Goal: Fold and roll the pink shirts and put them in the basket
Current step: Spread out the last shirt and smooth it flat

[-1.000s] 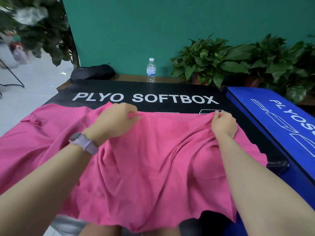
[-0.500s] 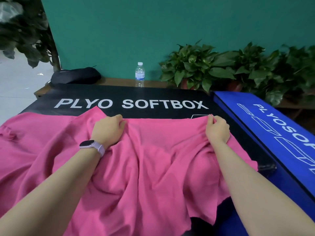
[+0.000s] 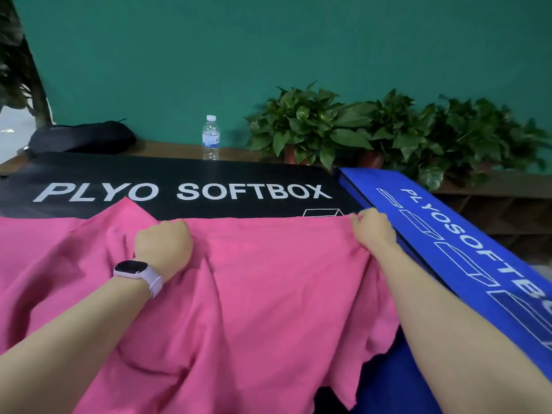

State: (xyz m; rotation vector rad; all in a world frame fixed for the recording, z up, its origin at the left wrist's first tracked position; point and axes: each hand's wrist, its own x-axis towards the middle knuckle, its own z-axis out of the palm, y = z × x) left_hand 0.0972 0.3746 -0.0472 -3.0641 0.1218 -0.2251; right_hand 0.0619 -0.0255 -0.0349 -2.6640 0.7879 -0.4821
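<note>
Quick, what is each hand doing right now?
Left hand: fingers curled, gripping the far edge of the pink shirt.
Right hand: pinching the same edge at its right corner.

Past our hands we've got a teal wall [image 3: 268, 49], a wooden ledge [image 3: 167, 149] holding a water bottle [image 3: 211, 138], potted plants [image 3: 313, 124] and a black bag [image 3: 82, 138].

Looks like a gym or training studio corner: a black padded box [image 3: 185, 186] printed PLYO SOFTBOX fills the middle of the frame, a blue plyo box [image 3: 466, 234] runs down the right. Behind them, a plain green wall [image 3: 268, 55], potted plants [image 3: 358, 130] upper right, a water bottle [image 3: 211, 138] on a wooden ledge [image 3: 167, 149].
</note>
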